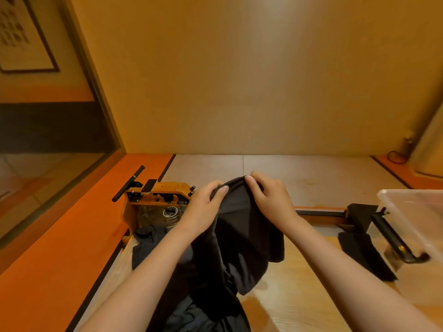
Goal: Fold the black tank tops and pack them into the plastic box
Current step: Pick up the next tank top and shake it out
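As the left hand (pixel 206 202) and right hand (pixel 271 197) pinch the black tank top (pixel 239 226), the round label (pixel 170 211) on the machine (pixel 165 188) is illegible.

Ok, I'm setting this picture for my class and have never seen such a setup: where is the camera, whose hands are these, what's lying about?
No robot here: a person wears one camera on the head, looking forward and down at their own bare arms. The left hand and right hand both pinch the top edge of a black tank top, lifted above a light wooden surface. More dark garments lie heaped at lower left. A clear plastic box stands at the right, a dark cloth beside it. Behind sits a wooden exercise machine.
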Demonstrator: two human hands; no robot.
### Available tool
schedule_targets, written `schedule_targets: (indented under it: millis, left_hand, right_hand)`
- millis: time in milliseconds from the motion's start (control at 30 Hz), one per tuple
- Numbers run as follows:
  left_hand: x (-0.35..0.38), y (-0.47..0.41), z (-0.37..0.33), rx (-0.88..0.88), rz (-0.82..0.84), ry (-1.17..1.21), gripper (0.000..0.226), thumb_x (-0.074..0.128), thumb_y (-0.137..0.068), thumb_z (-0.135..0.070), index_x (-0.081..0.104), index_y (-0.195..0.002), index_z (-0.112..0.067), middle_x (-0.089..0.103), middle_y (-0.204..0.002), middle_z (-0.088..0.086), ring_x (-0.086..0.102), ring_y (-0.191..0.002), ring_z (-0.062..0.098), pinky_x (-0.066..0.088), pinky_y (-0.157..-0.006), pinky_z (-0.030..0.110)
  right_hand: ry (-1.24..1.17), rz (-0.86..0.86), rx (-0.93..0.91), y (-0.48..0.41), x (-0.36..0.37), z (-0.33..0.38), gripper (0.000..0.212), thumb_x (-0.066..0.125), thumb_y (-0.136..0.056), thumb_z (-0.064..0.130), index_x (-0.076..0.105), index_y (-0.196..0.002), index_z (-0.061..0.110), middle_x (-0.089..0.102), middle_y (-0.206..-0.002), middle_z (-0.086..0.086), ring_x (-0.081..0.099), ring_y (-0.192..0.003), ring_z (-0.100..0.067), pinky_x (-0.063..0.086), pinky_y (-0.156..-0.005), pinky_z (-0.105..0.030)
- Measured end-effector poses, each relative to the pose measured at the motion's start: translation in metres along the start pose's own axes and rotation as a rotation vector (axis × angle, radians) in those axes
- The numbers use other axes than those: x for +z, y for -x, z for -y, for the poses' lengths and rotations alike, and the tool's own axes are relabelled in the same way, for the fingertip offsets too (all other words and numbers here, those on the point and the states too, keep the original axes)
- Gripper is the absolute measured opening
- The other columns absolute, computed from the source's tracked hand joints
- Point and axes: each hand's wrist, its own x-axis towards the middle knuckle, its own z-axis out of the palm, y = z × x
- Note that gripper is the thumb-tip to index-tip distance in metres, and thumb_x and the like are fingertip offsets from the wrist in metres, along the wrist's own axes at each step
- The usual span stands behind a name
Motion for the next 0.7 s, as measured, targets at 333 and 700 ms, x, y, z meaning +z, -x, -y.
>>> schedule_targets:
  millis: [333,700]
  left_hand:
    - [-0.003,-0.071,-0.082,0.165,0.051,-0.188,0.004,0.063,-0.093,-0.022,0.062,-0.089,-0.023,0.066,-0.085,-0.004,0.058,-0.074,0.001,0.04,-0.06,0.01]
    - [0.011,-0.1,-0.104,0.243,-0.088,-0.192,0.037,0.036,-0.105,-0.023,0.042,-0.069,-0.018,0.042,-0.065,-0.004,0.04,-0.056,0.0,0.027,-0.054,0.019]
  right_hand:
    - [0.034,-0.094,-0.018,-0.04,-0.13,-0.026,0.043,0.053,-0.098,0.029,0.037,-0.059,0.019,0.04,-0.055,0.0,0.042,-0.057,-0.018,0.032,-0.057,-0.038]
    - [-0.078,-0.063,0.041,-0.07,-0.186,-0.049,0.027,0.058,-0.095,0.027,0.062,-0.074,0.01,0.061,-0.072,-0.004,0.059,-0.072,-0.017,0.043,-0.065,-0.03]
